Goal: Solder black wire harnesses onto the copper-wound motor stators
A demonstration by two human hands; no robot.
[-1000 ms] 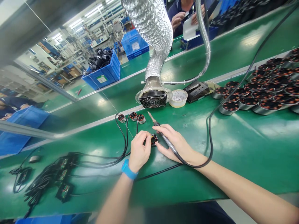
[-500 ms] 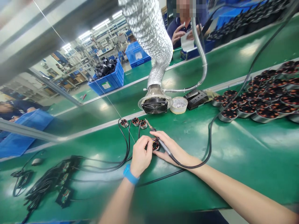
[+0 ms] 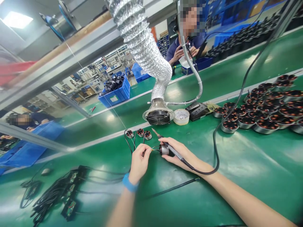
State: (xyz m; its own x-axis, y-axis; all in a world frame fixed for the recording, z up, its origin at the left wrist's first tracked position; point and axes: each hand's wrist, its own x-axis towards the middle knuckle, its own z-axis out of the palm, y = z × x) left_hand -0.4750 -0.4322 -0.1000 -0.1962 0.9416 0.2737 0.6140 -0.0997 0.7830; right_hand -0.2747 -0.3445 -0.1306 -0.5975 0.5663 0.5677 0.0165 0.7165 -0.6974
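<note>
My right hand is closed round a small silver-rimmed motor and also holds a soldering iron. The iron's tip points up and away to the left, clear of the motor. The motor is turned on its side, its open face towards my left hand. Between left thumb and forefinger I pinch thin coloured wires that run to the motor. A fine solder strand hangs from above and reaches down to my left hand. Just beyond my hands stand three small motors, with black cables attached.
A fume extractor fan hangs beneath a foil duct. Beside it are a white tub and a black iron stand. Many motors crowd the right; bundled cables lie left. A co-worker sits opposite.
My hands have drawn slightly apart. The motor has tipped from face-up onto its side, and the wires between it and my left fingers now show. The view has tilted upward.
</note>
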